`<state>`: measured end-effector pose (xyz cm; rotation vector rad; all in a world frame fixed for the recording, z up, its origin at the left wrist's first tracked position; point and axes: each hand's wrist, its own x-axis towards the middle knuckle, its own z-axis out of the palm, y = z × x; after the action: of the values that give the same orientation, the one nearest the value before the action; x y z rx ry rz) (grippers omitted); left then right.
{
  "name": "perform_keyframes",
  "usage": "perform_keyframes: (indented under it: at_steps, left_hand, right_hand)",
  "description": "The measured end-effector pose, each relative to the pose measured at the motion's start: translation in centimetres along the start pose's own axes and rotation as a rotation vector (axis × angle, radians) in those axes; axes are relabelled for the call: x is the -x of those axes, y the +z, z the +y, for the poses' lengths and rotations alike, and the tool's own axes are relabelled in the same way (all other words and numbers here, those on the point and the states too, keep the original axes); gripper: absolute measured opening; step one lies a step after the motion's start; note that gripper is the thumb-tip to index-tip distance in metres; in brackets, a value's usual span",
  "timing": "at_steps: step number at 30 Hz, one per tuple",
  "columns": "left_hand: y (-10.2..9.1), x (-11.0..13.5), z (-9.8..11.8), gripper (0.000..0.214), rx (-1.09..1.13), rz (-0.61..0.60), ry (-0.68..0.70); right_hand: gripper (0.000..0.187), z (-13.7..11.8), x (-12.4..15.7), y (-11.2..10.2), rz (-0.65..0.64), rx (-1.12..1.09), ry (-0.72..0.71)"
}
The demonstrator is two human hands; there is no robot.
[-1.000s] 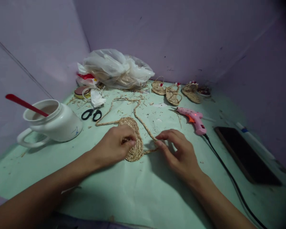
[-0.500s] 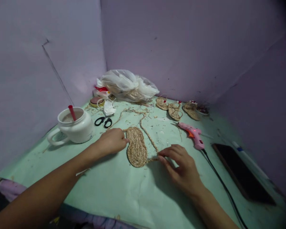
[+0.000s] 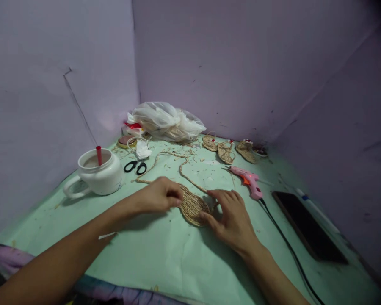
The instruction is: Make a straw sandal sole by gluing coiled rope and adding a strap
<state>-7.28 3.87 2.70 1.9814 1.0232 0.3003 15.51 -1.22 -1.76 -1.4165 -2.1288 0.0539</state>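
One coiled sole lies between the left hand, grip unclear, and spread right hand, three slippers beyond.

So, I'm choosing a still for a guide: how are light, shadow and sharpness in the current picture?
Head view: dim light, darkest in the upper right corner; head view: a soft shadow on the table beside the right hand; head view: the woven piece is fairly clear, while the phone toward the right edge is softer and seems stretched.
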Motion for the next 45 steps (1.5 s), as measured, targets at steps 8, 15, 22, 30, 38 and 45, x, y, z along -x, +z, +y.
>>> perform_keyframes:
  at_steps: [8, 15, 22, 30, 38, 45]
  left_hand:
    - [0.9, -1.4, -1.0, 0.035, -0.405, 0.097, 0.354]
    - [1.8, -1.5, -0.4, 0.019, -0.641, 0.106, 0.301]
    - [2.2, -0.7, -0.2, 0.016, -0.68, 0.119, 0.204]
    - [3.3, -1.1, -0.9, 0.011, -0.615, 0.23, 0.218]
    - [3.9, -1.4, -1.2, 0.015, -0.638, 0.32, 0.286]
    - [4.4, -1.3, -1.5, 0.015, -0.65, 0.393, 0.324]
  right_hand:
    - [0.029, -2.8, -1.1, 1.5, -0.051, -0.003, -0.017]
    - [0.022, -4.5, -2.1, 2.1, -0.153, 0.06, 0.007]
    - [0.017, -3.5, -1.2, 2.7, -0.069, -0.09, -0.179]
    - [0.016, -3.2, -1.1, 3.8, 0.025, -0.162, -0.153]
    - [0.015, -3.2, -1.0, 4.1, 0.013, -0.164, -0.134]
    - [0.015, -3.3, -1.1, 4.5, 0.082, -0.131, -0.186]
